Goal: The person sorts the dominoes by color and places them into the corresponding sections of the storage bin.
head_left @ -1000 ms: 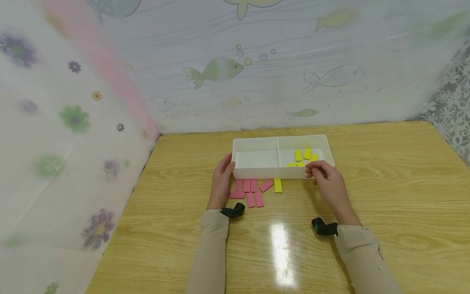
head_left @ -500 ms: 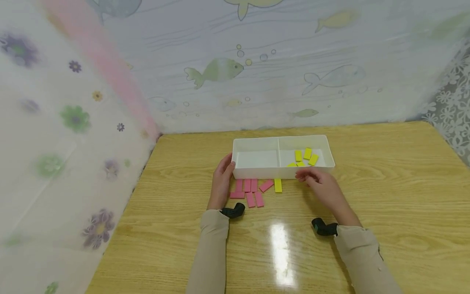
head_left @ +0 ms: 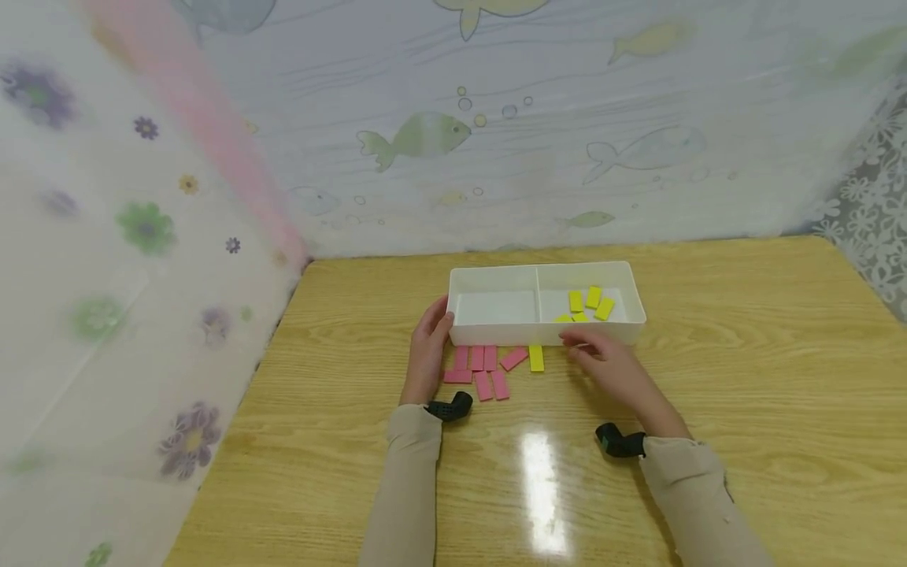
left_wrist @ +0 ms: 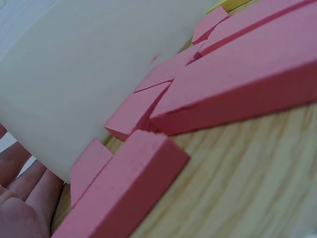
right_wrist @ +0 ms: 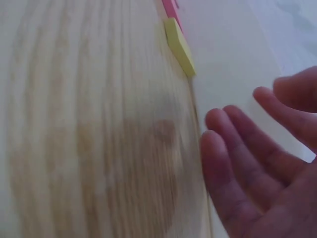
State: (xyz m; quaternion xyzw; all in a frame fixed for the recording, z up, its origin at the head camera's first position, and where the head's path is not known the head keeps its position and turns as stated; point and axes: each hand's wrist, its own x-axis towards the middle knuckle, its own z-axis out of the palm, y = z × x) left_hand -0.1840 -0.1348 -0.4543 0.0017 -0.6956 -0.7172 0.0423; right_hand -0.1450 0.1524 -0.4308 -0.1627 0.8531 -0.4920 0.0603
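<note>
A white two-compartment box [head_left: 496, 335] stands on the table. My left hand [head_left: 425, 346] holds its left end, thumb by the front corner; the left wrist view shows part of the hand [left_wrist: 25, 198] beside the box wall. My right hand [head_left: 609, 366] is in front of the right compartment, fingers apart and loosely bent, with nothing between them in the right wrist view. Several pink blocks [head_left: 483, 384] lie flat before the box. A yellow block [head_left: 536, 359] lies right of them against the front wall. Several yellow blocks [head_left: 605, 308] lie in the right compartment, some partly hidden by the wall.
The wooden table [head_left: 319, 472] meets a fish-patterned curtain [head_left: 524, 189] at the back and a flowered sheet [head_left: 92, 276] on the left. Black wrist cameras [head_left: 453, 406] sit at both wrists.
My right hand has moved left along the box front and down from the rim, toward the loose yellow block. A yellow block in the right compartment shows more fully. My left hand stays put.
</note>
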